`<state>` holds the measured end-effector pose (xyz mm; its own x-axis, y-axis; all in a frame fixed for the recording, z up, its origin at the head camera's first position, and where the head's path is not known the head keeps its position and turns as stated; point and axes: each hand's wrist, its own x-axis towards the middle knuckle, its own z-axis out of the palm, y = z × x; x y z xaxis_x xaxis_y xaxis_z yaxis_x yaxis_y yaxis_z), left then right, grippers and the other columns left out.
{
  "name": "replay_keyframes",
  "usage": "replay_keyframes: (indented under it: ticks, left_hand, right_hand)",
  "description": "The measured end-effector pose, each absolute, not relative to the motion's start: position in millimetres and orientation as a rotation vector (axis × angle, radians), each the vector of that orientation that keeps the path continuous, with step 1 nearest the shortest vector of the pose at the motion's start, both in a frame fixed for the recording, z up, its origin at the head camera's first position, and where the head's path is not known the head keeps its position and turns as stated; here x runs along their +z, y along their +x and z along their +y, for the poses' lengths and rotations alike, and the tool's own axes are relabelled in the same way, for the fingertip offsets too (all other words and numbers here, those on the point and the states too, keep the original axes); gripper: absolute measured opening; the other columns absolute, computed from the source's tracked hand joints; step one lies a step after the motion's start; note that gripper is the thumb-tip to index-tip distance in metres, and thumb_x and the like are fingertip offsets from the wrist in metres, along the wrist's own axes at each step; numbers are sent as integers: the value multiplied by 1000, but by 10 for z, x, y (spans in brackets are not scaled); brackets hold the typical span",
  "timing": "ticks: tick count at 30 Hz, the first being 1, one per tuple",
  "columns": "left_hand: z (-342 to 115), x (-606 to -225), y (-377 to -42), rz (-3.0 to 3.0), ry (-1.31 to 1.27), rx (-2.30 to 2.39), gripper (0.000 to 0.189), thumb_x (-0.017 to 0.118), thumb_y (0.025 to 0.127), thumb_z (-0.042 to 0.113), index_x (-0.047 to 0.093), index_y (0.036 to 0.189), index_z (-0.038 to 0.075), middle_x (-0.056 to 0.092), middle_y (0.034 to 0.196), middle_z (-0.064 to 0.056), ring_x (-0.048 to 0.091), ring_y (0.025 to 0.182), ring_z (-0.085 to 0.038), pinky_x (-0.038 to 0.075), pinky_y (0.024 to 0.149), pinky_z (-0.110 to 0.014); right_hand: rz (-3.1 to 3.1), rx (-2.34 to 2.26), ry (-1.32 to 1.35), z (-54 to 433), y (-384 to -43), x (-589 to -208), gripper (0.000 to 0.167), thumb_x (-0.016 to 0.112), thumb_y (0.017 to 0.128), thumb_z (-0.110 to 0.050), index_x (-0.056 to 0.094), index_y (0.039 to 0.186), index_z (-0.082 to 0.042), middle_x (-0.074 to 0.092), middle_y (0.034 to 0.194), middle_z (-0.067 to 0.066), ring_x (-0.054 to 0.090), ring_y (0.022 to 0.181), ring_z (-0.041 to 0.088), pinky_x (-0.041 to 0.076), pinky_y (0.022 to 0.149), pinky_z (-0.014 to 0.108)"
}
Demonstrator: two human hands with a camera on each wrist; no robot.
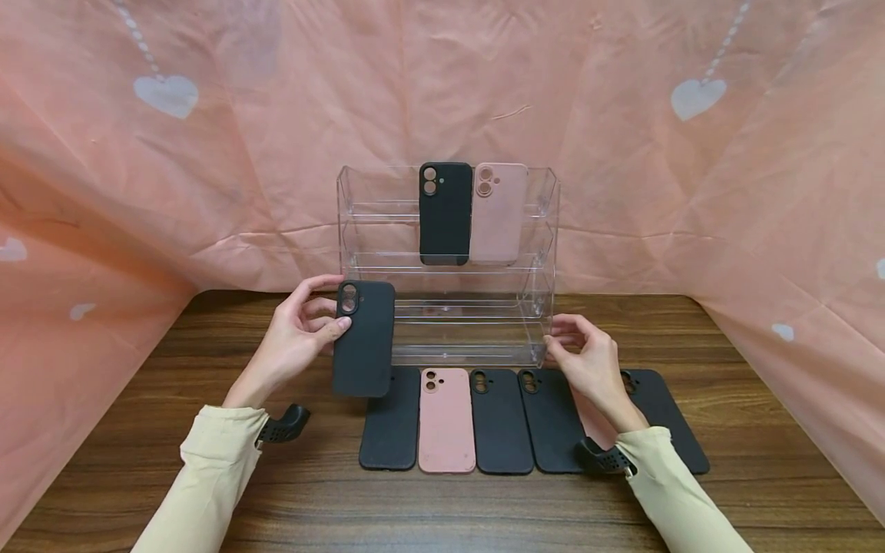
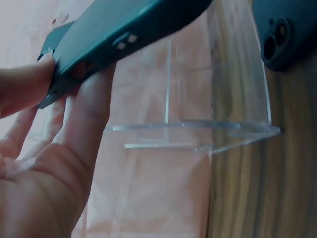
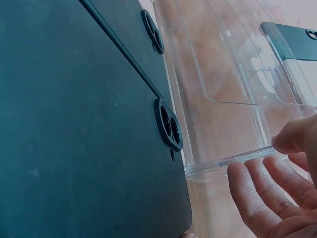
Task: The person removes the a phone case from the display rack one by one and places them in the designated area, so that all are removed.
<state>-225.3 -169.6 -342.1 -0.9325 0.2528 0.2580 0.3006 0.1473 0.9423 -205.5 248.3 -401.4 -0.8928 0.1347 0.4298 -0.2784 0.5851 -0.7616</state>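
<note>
My left hand point(image 1: 293, 334) pinches a black phone case point(image 1: 368, 346) by its left edge, thumb on the back face and fingers behind. The case is upright before the lower left of a clear acrylic tiered stand point(image 1: 449, 310), overlapping it in the head view. In the left wrist view, the case's side edge with its button cutouts shows. At the stand's lower right side, my right hand point(image 1: 594, 361) grips the clear panel between thumb and fingers, as the right wrist view shows. A black case point(image 1: 445, 215) and a pink case point(image 1: 499, 215) stand side by side on an upper tier.
In front of the stand lies a row of several cases on the wooden table point(image 1: 311, 491), among them a pink case point(image 1: 447, 422) and a black case point(image 1: 501, 422). My right forearm passes over the row's right part. Pink cloth point(image 1: 276, 153) hangs behind and at both sides.
</note>
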Motion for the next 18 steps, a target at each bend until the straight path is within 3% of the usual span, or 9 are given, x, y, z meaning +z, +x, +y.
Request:
replay_keyframes:
  ticks: [6,18]
  left_hand:
    - [-1842,-3494,-2218,-2447,-574,-2077,63,71,93,-1,40,146,12,69,100,3,74,78,-11,65,63,-38]
    - [-2099,-3687,-2149,-2493,-600,-2262,59,70,93,-2,40,139,20,65,101,2,74,80,-13,65,64,-36]
  right_hand:
    - [-2374,1267,107,2478,-2048,-4014,28,73,89,1,69,116,2,75,104,21,60,79,-16,55,64,7]
    - [-2380,1312,106,2467,-2030,-4004,29,74,89,0,68,118,1,75,105,21,64,81,-9,58,63,11]
